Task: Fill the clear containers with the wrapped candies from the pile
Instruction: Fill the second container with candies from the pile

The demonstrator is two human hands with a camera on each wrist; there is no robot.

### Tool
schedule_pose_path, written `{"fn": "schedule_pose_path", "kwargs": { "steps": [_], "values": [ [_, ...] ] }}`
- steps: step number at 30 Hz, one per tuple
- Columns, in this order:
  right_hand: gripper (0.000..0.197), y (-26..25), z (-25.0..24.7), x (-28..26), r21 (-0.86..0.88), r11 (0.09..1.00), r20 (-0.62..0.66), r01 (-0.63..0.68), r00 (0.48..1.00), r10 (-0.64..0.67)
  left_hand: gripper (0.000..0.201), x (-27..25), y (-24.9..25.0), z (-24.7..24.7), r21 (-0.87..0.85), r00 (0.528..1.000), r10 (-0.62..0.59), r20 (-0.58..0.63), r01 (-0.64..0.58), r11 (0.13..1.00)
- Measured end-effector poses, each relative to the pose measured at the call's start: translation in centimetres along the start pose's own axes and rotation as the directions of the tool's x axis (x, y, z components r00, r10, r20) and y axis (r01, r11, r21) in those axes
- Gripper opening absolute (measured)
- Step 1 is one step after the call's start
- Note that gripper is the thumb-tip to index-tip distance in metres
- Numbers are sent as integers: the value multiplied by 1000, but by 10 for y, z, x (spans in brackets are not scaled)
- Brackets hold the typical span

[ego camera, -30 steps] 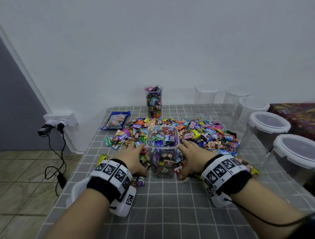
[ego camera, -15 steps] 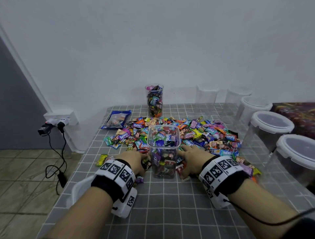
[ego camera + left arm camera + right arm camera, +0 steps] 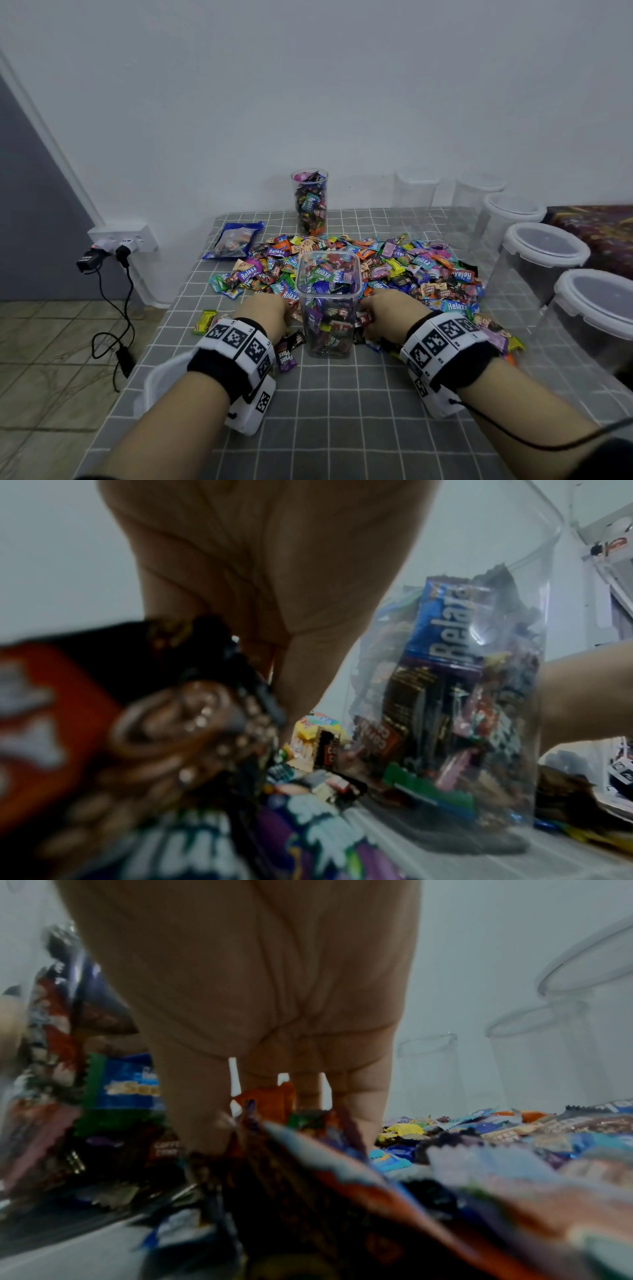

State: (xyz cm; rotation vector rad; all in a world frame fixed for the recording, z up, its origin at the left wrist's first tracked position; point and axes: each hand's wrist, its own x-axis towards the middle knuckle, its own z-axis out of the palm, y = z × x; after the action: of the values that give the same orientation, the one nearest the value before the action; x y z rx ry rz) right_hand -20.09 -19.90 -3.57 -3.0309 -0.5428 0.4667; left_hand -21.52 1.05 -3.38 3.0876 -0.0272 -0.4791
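Observation:
A square clear container [image 3: 328, 301], packed with wrapped candies almost to its rim, stands in the middle of the grey checked table [image 3: 329, 404]. The loose candy pile [image 3: 411, 267] spreads behind it and to both sides. My left hand [image 3: 270, 312] is curled over candies just left of the container. My right hand [image 3: 386, 313] is curled over candies just right of it, a red wrapper by the thumb. In the right wrist view the fingers [image 3: 359, 1096] reach down into wrappers with an orange one between them. The left wrist view shows my palm [image 3: 274, 574] above blurred wrappers.
A tall round container [image 3: 310, 202] full of candies stands at the back by the wall. Several empty clear containers, some with white lids [image 3: 544, 250], line the right side. A blue packet [image 3: 233, 240] lies back left. A white lid [image 3: 161, 380] sits under my left forearm.
Both hands have drawn back from the pile toward me along the container's sides, and their fingers have curled from flat to closed over candies.

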Motion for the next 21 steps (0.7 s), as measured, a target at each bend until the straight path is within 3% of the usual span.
{"fn": "schedule_pose_path", "kwargs": {
  "steps": [11, 21],
  "values": [
    [19, 4, -5, -3, 86, 996, -193, 3, 981, 14, 14, -10, -3, -3, -169, 981, -15, -192, -18, 985],
    [18, 7, -11, -13, 236, 971, -352, -30, 929, 115, 10, -19, -2, -20, -353, 893, -88, -442, -84, 932]
  ]
}}
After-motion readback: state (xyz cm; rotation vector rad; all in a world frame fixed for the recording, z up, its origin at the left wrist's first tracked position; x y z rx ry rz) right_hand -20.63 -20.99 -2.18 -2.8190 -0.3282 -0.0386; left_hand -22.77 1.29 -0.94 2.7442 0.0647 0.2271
